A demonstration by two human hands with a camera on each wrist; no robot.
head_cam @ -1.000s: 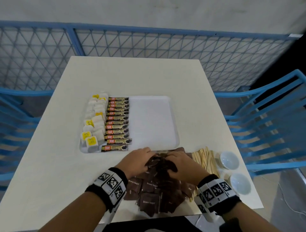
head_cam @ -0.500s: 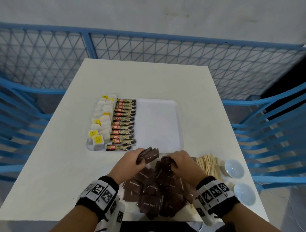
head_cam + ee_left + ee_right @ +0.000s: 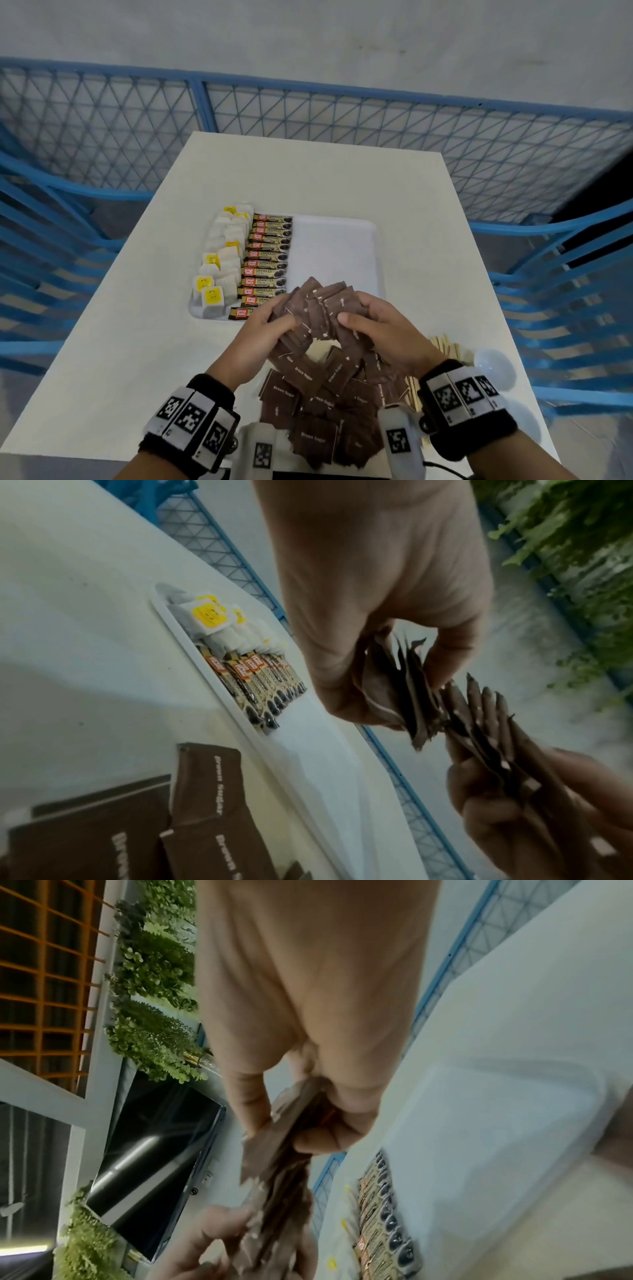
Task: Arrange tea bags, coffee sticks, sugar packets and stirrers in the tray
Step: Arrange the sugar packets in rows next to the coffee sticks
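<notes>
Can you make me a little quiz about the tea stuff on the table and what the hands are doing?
1. True or false: the tea bags sit at the left end of the tray, with the coffee sticks right beside them.
2. What do the left hand and the right hand hold between them? A) wooden stirrers B) a fan of brown sugar packets C) tea bags
3. Fill in: the wooden stirrers lie on the table, to the ____ of the loose sugar pile.

Key: 1 true; 2 B; 3 right
</notes>
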